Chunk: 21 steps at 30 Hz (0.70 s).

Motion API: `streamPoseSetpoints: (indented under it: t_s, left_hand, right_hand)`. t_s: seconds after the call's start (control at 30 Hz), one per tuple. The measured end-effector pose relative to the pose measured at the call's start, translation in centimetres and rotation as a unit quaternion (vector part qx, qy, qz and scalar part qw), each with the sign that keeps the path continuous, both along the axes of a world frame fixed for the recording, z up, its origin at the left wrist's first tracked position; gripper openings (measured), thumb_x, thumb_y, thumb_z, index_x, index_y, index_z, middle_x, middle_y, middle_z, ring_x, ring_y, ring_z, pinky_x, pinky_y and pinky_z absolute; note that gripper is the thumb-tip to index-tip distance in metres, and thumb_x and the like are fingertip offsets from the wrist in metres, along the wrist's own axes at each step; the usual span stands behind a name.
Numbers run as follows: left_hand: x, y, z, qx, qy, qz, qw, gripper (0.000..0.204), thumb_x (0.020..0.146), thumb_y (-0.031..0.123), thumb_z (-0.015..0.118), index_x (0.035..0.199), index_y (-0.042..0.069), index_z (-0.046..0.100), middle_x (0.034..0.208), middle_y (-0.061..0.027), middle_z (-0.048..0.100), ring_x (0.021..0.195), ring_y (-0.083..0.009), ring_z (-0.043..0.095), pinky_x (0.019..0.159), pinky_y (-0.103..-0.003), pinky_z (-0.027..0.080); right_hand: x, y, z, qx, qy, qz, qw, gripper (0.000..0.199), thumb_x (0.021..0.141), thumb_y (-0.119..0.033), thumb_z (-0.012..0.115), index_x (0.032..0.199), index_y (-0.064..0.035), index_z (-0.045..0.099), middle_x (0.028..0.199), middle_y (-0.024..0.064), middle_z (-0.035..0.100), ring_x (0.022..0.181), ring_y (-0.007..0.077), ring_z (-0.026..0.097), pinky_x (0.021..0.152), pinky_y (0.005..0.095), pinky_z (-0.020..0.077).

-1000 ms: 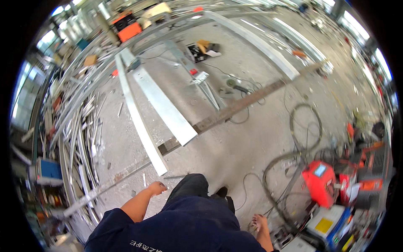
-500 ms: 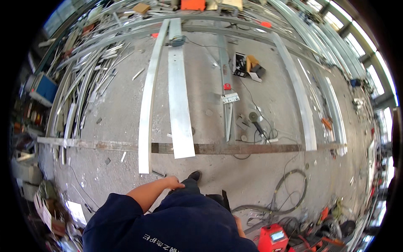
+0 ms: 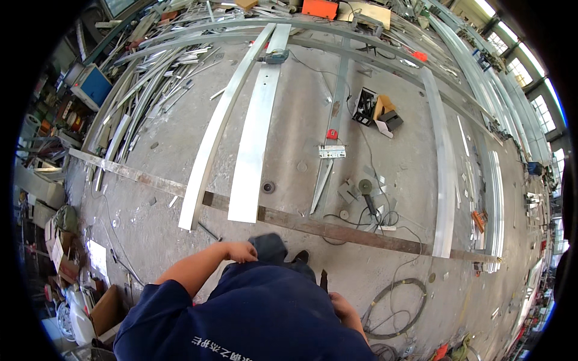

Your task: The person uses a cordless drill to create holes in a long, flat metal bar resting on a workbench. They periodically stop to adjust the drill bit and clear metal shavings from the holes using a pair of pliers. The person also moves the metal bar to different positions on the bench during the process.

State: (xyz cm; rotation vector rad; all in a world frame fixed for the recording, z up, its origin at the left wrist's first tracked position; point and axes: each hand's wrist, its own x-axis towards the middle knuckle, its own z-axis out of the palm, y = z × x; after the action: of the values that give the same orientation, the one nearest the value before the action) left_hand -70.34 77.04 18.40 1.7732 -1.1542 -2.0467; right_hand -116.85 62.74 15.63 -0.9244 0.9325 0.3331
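Observation:
My left hand (image 3: pixel 242 251) hangs by my raised thigh with its fingers curled, and nothing shows in it. My right hand (image 3: pixel 342 307) is low beside my body, closed round a dark, narrow, pointed tool (image 3: pixel 324 281) that sticks up past my shirt; its kind is unclear and its lower part is hidden. Ahead lie a long silver metal beam (image 3: pixel 212 138) and a wider flat metal plate (image 3: pixel 254 144), both crossing a rusty steel bar (image 3: pixel 337 233). A blue-green power tool (image 3: pixel 276 57) rests on the plate's far end.
An angle grinder (image 3: pixel 368 195) with a cable lies on the floor, near a small white plate with holes (image 3: pixel 332 151) and a red tape measure (image 3: pixel 332 134). Further off is an opened carton (image 3: pixel 365 107). A coiled hose (image 3: pixel 394 330) lies to my right, scrap metal strips (image 3: pixel 144 99) to the left.
My view has turned and moved right, and the beams now slant. My left leg has come up and forward. More of my right hand shows beside the dark tool.

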Motion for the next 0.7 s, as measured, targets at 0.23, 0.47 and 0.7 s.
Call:
streamPoseSetpoints:
  t_s: [0.23,0.47,0.7]
  left_hand:
    - [2.3,0.9,2.4,0.000,-0.169,0.406,0.898,0.036,0.092,0.031,0.072,0.099,-0.005,0.072,0.081,-0.0104,0.070,0.068,-0.0176,0.066,0.062,-0.033,0.054]
    - [3.4,5.2,-6.0,0.177,-0.221,0.414,0.865,0.037,0.089,0.033,0.070,0.096,-0.003,0.072,0.083,-0.0110,0.073,0.065,-0.0214,0.069,0.060,-0.035,0.057]
    - [8.7,-1.6,-12.8,0.256,-0.175,0.174,0.935,0.042,0.090,0.042,0.071,0.103,0.003,0.077,0.094,-0.0106,0.077,0.075,-0.0220,0.073,0.065,-0.037,0.058]
  right_hand:
    - [-0.2,-5.6,0.4,0.039,0.001,0.047,0.998,0.032,0.091,-0.013,0.074,0.117,0.0047,0.070,0.112,0.0106,0.074,0.100,0.0200,0.066,0.090,0.0367,0.0528]
    - [1.0,-11.6,-0.1,0.062,0.014,-0.007,0.998,0.030,0.092,-0.008,0.071,0.119,0.0034,0.067,0.113,0.0105,0.073,0.098,0.0208,0.067,0.089,0.0381,0.0541]
    - [7.4,-20.1,-1.1,0.033,0.029,-0.075,0.996,0.030,0.092,-0.011,0.070,0.119,0.0032,0.067,0.109,0.0117,0.073,0.095,0.0225,0.068,0.084,0.0395,0.0554]
